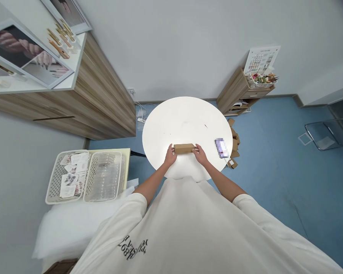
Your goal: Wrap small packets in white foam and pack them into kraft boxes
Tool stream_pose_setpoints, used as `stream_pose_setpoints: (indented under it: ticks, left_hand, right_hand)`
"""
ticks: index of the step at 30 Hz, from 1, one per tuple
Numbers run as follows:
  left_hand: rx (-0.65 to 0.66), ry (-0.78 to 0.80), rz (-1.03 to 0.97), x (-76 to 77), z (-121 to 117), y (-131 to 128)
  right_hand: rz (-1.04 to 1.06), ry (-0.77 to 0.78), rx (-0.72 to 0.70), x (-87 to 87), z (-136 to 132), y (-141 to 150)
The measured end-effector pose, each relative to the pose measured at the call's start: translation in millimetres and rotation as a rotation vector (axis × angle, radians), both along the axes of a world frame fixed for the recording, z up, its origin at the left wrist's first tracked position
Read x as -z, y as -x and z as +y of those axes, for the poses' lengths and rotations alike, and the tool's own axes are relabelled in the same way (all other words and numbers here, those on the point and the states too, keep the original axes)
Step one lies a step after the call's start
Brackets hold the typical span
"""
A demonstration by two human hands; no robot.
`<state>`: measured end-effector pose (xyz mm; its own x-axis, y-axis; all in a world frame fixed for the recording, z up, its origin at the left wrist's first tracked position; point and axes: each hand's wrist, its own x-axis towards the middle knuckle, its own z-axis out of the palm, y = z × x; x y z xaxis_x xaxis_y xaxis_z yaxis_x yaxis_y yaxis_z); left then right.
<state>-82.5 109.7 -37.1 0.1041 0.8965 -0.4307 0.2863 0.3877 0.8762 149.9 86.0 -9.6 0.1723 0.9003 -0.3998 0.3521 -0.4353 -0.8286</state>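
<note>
A long brown cardboard box (184, 148) lies crosswise near the front of the round white table (185, 114). At its left end, my left hand (170, 155) has its fingers and thumb curled about the edge. My right hand (200, 155) grips the opposite end in the same way, with the fingertips at the corner. The box spans the gap between both hands. To the right of my right hand lies a phone-like item (221, 148), blurred into purple and white blocks.
Left of me are a white basket (49, 186) of printed cards and another basket (87, 192) of clear plastic pieces. Folded cardboard boxes (234, 144) lie on the floor right of the table. A wooden cabinet (111, 87) stands left, a small shelf unit (231, 89) behind right.
</note>
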Motion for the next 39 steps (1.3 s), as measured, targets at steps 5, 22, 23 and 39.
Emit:
stream_pose_setpoints:
  ticks: [5,22,23,39]
  left_hand:
    - [0.063,0.105,0.052,19.8,-28,12]
    - [0.107,0.197,0.102,22.7,-28,9]
    - [0.106,0.196,0.099,21.9,-29,9]
    - [0.141,-0.003,0.003,-32.6,-15,-125]
  right_hand:
    - [-0.032,0.121,-0.044,14.7,-31,2]
    - [-0.105,0.279,-0.067,17.7,-36,19]
    - [-0.096,0.276,-0.073,16.5,-36,18]
    - [-0.159,-0.016,-0.011,-2.1,-28,-117]
